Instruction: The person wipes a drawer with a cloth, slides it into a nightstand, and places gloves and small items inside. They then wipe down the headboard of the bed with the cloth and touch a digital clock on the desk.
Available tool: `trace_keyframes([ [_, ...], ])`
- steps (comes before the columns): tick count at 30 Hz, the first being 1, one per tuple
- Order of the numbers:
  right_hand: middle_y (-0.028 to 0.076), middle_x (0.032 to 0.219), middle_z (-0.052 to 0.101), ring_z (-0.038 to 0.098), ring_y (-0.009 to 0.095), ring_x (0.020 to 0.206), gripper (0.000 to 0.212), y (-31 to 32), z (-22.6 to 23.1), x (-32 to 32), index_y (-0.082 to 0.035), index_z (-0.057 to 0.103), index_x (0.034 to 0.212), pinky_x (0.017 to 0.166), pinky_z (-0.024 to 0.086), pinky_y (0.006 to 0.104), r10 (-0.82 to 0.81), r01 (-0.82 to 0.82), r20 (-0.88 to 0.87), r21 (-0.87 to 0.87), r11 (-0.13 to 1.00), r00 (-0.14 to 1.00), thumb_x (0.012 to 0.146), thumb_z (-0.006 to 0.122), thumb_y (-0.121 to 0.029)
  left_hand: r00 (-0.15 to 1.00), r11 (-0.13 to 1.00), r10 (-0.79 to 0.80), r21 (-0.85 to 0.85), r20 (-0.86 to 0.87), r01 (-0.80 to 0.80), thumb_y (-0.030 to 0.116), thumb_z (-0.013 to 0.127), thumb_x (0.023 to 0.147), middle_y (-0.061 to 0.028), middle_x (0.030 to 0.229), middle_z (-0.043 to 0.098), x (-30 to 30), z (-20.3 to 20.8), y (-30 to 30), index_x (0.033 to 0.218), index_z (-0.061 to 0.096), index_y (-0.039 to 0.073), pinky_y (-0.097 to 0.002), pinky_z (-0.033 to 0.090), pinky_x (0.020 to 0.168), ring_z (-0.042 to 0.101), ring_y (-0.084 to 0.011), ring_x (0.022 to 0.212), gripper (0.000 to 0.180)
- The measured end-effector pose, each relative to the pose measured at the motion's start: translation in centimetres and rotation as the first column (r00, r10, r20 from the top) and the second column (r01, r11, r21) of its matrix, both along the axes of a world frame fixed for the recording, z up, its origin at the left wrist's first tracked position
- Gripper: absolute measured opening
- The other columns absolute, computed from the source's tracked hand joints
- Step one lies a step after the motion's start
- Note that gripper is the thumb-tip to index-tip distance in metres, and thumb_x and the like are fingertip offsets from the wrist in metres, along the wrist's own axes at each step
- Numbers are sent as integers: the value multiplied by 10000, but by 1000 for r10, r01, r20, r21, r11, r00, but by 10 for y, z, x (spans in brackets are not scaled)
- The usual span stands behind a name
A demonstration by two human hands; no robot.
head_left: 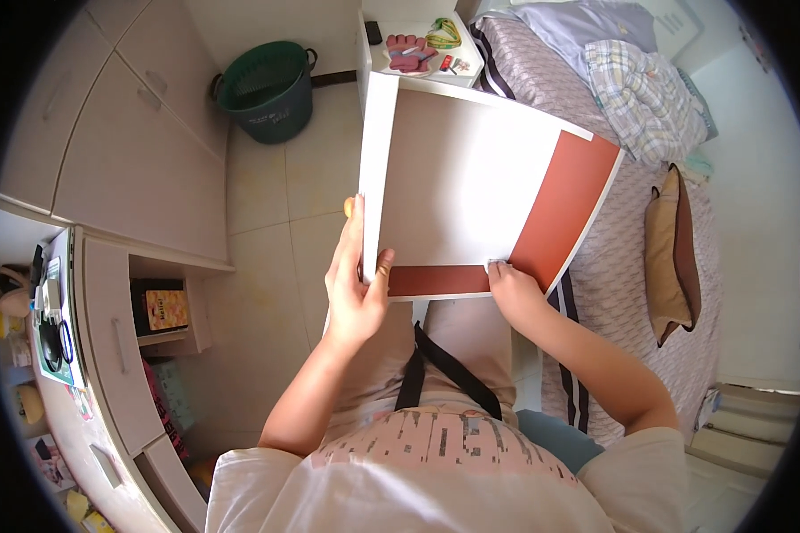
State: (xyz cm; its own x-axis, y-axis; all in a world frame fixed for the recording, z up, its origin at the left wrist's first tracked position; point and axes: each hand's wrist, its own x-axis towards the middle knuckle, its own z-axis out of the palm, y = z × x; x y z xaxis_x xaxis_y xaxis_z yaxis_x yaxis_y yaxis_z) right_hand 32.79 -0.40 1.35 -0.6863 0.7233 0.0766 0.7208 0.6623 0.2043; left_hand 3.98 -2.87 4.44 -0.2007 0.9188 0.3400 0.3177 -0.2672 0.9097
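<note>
A shallow white drawer (453, 178) with reddish-brown inner sides is tilted over my lap. A small yellow knob (348, 207) shows at the outer face of its white left panel. My left hand (358, 289) grips that panel near the close corner, thumb inside and fingers along the outside. My right hand (517, 289) reaches over the near side, fingers pressed together on a small white wad (496, 263), which looks like cloth or tissue. The wad sits at the inner edge where the drawer's bottom meets the brown side; most of it is hidden under the fingers.
Beyond the drawer, a white nightstand (372, 67) holds pink gloves (409, 53). A green basket (280, 111) stands on the tiled floor. To the right is a bed (609, 293) with a brown cushion (671, 258); cabinets (142, 151) and a cluttered desk (98, 444) line the left.
</note>
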Motion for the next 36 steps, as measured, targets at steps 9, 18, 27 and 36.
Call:
trace_keyframes([
  [9,271,919,676,687,431,861,208,-26,42,-15,69,590,997,765,571,488,-350,282,-31,-530,800,936,800,537,111,979,993,-70,-82,189,87,-91,576,952,-210,1601,372,-4,17,7,1548,355,-8,-369,362,1167,363,-317,1485,641],
  [18,214,1042,713,704,411,890,326,-17,16,-123,28,693,1027,797,586,442,-253,-175,-682,-492,853,686,754,540,120,990,994,-96,-43,106,101,-33,602,968,-236,1578,397,-6,6,9,1552,347,-11,-379,378,1156,395,-312,1463,637],
  [27,126,1118,730,723,301,1030,324,-8,178,-83,-3,735,1082,876,612,387,193,-248,-848,76,966,493,803,635,125,999,978,-45,203,17,41,-112,565,944,-307,1507,438,1,-63,-47,1585,27,-83,-411,406,1106,516,-336,1337,838],
  [36,172,1174,713,678,331,1124,277,60,211,-33,-23,700,1172,970,530,390,-99,28,-770,-106,994,630,913,605,4,990,989,-85,108,-116,98,168,806,814,-388,1522,353,6,-72,-69,1550,186,-103,-513,342,1162,392,-508,1424,1000],
])
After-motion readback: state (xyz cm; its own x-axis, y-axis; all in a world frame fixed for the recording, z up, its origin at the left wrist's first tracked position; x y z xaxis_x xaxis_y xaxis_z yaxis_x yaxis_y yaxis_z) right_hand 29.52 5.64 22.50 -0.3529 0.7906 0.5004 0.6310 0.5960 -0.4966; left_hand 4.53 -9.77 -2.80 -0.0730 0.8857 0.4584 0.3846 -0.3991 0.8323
